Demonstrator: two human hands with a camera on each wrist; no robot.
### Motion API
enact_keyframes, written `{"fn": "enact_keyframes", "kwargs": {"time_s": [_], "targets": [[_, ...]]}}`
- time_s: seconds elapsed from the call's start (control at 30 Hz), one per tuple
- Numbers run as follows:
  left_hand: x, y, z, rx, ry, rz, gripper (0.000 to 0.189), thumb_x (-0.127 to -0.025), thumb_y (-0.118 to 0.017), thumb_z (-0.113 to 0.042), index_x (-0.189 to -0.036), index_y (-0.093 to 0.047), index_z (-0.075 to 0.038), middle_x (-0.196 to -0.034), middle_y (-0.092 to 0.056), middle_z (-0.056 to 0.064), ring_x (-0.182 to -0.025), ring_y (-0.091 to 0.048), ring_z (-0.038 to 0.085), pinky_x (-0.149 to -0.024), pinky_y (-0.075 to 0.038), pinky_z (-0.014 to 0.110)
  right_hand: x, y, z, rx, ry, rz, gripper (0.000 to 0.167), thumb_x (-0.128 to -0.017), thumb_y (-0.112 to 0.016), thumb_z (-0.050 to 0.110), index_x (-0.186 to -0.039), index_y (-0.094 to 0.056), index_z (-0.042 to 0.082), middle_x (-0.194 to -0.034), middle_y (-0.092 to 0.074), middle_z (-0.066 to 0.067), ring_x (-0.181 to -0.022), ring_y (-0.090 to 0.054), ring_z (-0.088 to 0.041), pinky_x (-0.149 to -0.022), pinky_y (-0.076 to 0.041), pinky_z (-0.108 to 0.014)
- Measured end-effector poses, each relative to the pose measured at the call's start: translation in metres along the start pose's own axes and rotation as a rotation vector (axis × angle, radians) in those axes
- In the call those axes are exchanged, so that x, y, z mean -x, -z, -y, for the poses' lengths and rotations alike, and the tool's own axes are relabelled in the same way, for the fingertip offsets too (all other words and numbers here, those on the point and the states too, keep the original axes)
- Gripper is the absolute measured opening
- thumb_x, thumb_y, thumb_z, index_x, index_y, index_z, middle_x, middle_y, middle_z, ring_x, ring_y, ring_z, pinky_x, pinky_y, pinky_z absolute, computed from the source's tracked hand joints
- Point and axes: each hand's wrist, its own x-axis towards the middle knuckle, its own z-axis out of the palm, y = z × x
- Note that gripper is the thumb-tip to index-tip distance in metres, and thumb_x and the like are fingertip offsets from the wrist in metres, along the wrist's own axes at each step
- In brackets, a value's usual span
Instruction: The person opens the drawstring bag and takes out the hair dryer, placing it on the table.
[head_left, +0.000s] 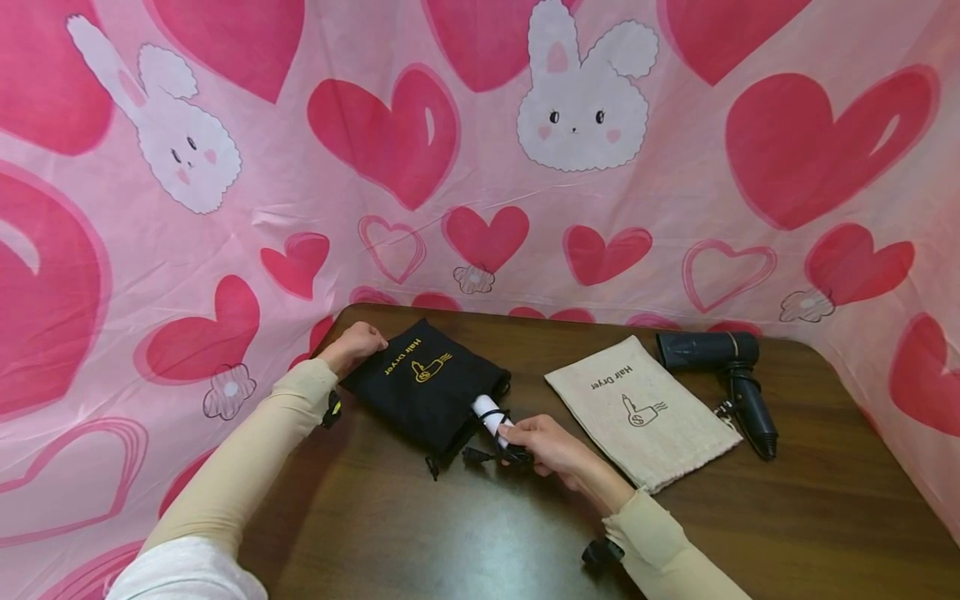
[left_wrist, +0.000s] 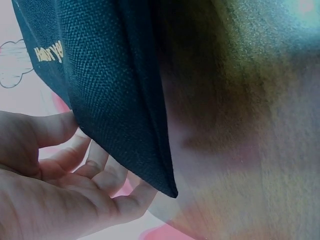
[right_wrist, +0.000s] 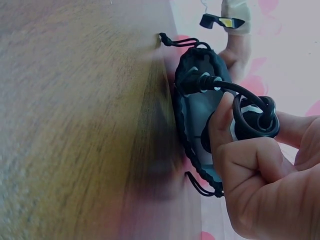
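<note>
A black drawstring bag [head_left: 427, 379] with yellow "Hair Dryer" lettering lies at the left of the table. My left hand [head_left: 358, 343] pinches its closed end, thumb on one face and fingers behind in the left wrist view. At the bag's open mouth, my right hand [head_left: 551, 448] grips the white handle of a hair dryer [head_left: 489, 413], with black cord [right_wrist: 245, 92] wound about it. The plug [right_wrist: 192, 82] is at the bag's mouth in the right wrist view. Whatever part of the dryer is inside the bag is hidden.
To the right lies a beige drawstring bag [head_left: 637, 408] printed "Hair Dryer". Beside it a black hair dryer [head_left: 705, 350] rests with its cord wrapped round the handle. Pink heart-and-rabbit cloth [head_left: 487, 183] hangs around the brown table [head_left: 450, 533].
</note>
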Motion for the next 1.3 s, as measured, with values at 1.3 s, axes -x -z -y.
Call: {"fn": "enact_keyframes", "kwargs": {"time_s": [1.3], "targets": [[-0.0002,-0.0016,0.0023,0.035,0.011,0.015,0.020,-0.100,-0.062,-0.008,-0.083,-0.069,-0.001,-0.084,-0.062,0.007,-0.080,-0.057,0.023,-0.070,-0.050,0.031,0.0058,0.0044,0.0004,0.006,-0.005,0.004,0.044,-0.108,-0.059,0.037,-0.112,-0.072,-0.006,-0.087,-0.074,-0.010,-0.061,-0.040,-0.014,-0.050,-0.025,-0.025]]}}
